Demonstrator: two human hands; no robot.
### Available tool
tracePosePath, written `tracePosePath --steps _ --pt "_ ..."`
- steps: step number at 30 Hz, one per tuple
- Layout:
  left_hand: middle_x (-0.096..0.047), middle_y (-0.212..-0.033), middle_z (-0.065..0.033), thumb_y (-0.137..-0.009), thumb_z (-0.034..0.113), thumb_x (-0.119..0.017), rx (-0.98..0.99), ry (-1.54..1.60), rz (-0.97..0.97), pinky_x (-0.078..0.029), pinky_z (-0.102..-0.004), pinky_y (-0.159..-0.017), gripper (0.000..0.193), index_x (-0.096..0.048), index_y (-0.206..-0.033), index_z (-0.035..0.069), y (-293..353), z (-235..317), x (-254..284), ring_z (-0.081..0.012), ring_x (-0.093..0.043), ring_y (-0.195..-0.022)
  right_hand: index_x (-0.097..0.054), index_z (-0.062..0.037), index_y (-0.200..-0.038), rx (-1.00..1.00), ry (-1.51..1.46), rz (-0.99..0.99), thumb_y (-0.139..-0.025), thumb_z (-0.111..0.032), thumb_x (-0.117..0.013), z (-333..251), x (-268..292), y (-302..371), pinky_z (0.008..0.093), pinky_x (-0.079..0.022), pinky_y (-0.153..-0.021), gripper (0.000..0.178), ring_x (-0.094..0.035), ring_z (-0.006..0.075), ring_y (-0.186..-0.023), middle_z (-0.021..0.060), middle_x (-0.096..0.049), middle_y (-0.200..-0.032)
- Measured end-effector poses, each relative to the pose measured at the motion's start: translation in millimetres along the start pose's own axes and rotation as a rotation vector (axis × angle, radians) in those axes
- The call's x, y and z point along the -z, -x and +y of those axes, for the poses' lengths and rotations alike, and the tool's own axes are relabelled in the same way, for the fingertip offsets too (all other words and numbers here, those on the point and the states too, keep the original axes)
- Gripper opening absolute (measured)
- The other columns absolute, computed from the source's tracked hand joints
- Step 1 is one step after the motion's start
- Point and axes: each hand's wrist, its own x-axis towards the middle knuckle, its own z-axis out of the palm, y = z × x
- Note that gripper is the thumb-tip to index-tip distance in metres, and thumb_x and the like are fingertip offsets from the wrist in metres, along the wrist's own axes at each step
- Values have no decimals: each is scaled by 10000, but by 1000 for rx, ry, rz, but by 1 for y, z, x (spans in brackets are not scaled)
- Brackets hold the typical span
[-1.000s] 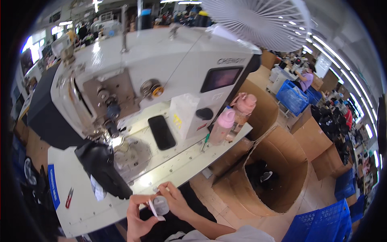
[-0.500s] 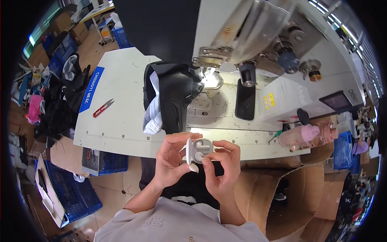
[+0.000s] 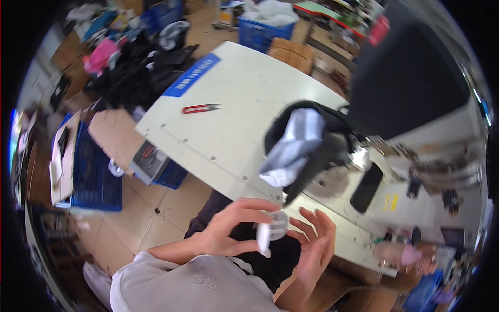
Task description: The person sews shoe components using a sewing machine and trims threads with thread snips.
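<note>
My left hand (image 3: 228,226) grips a small white earbud case (image 3: 279,224) between thumb and fingers, with its lid (image 3: 264,239) flipped up. Motion blur hides whether earbuds sit in the case's grey slots. Close to the case's right side, my right hand (image 3: 316,247) has its fingers spread, and no object shows in it. Just beyond both hands, a black sewn piece (image 3: 335,132) with a pale grey lining (image 3: 296,143) lies at the sewing machine's lit needle area (image 3: 359,157).
Red-handled thread snips (image 3: 201,108) lie on the white table (image 3: 244,83). A black phone (image 3: 367,188) rests beside the machine, and a pink bottle (image 3: 391,253) stands at the right. Blue crates (image 3: 96,182) are on the floor at left; dark fabric (image 3: 130,78) is heaped behind them.
The view has swung left, so the table and machine appear turned and shifted right. My right fingers have come off the case and spread; my left hand still holds it.
</note>
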Motion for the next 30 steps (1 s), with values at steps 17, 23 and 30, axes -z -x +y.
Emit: tracePosePath --steps 17,23,30 --pt "-497 -1192 -179 -594 -130 -647 454 -954 616 -415 -370 -1016 535 -541 -1110 -32 125 -113 247 -340 -518 -1154 -598 36 -1041 -39 263 164 -1001 -152 -528 -4 -7 20 323 -543 -773 205 -654 200 -852 159 -671 -973" --pt "-359 -1512 -211 -744 -69 -622 419 -1002 579 -269 -405 -1151 615 -494 -1344 -27 126 -105 224 -370 -351 -1396 -610 49 -1060 -4 203 192 -987 -42 -523 -2 2 1 304 -551 -801 146 -668 184 -888 145 -690 -985" --pt "-44 -1614 -216 -1031 472 -360 571 -704 1040 -55 -422 -1207 777 -52 -1533 -35 144 -167 232 -300 1 -1502 -604 33 -1160 44 199 218 -1011 -119 -511 14 6 -62 307 -522 -873 232 -646 173 -1005 130 -672 -1092"
